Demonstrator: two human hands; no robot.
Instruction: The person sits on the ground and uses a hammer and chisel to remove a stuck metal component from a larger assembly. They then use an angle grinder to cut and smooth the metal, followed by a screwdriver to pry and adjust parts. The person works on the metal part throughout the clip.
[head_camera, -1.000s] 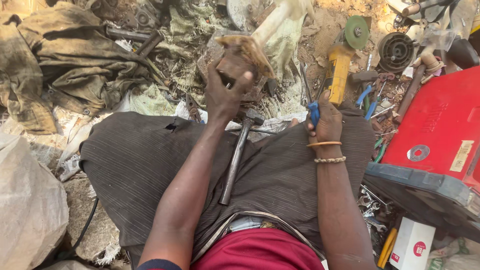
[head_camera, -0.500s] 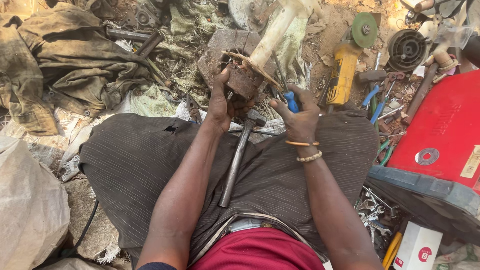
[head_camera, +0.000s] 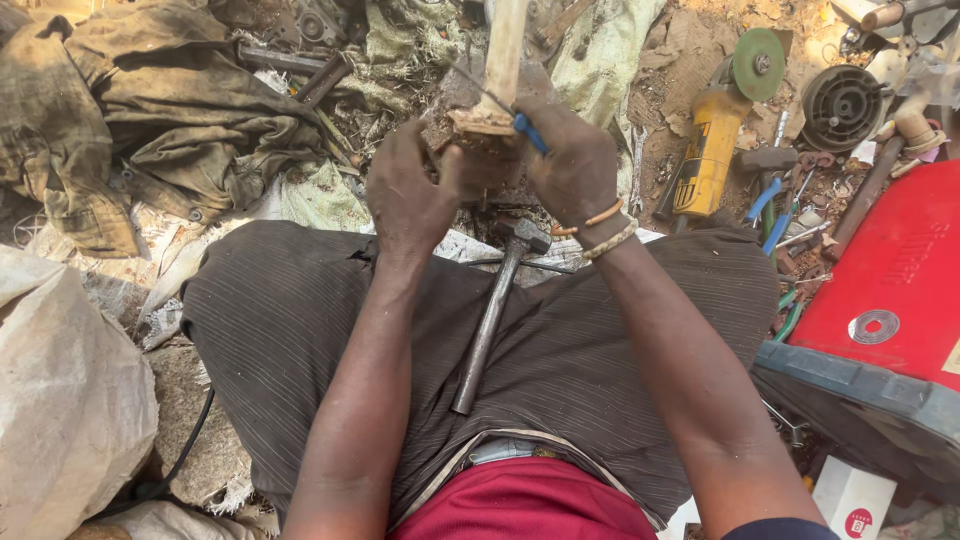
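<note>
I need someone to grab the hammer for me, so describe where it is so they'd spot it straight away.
Start at the seated person's lap, covered in dark striped cloth. The hammer lies there between the forearms, its head just below the left hand and right hand. It is the only long, bare grey metal tool on the lap; the yellow angle grinder lies on the ground.

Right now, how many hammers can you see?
1. The hammer lies on the person's lap, head near the hands, handle pointing toward the waist. More may be hidden in the scrap around the grinder.
</note>
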